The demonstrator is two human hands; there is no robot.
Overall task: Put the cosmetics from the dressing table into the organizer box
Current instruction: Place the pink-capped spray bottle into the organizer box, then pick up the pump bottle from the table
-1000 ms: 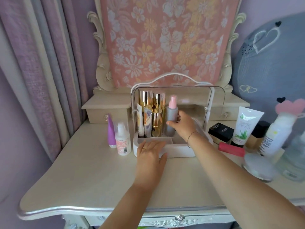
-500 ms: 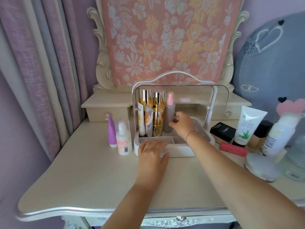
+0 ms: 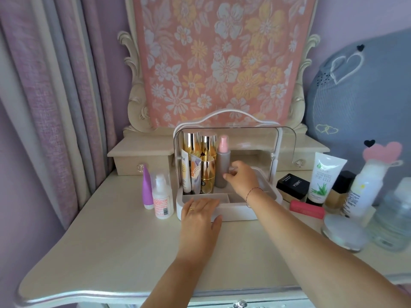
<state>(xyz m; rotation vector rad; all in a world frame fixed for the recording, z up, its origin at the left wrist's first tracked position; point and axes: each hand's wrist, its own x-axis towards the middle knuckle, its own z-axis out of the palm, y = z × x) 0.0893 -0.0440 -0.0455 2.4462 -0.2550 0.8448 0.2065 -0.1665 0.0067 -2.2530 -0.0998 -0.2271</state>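
The white organizer box (image 3: 266, 207) with a clear raised lid stands mid-table. Inside, at its left, stand gold bottles (image 3: 208, 174), two tubes (image 3: 185, 172) and a grey spray bottle with a pink cap (image 3: 222, 167). My right hand (image 3: 243, 180) is inside the box just right of the grey bottle, fingers loosely curled, fingertips at its side and not wrapped around it. My left hand (image 3: 200, 210) lies flat on the box's front edge, fingers spread.
Left of the box stand a purple bottle (image 3: 147, 187) and a white pump bottle (image 3: 162, 198). To the right are a black box (image 3: 292, 185), an aloe tube (image 3: 322, 176), a pink-red stick (image 3: 307, 208), a round compact (image 3: 342, 232), a white foam bottle (image 3: 362, 190) and a glass jar (image 3: 393, 218).
My right hand set the grey spray bottle upright beside the gold bottles and has let go of it, drawing slightly to the right. My left hand stayed on the box edge.
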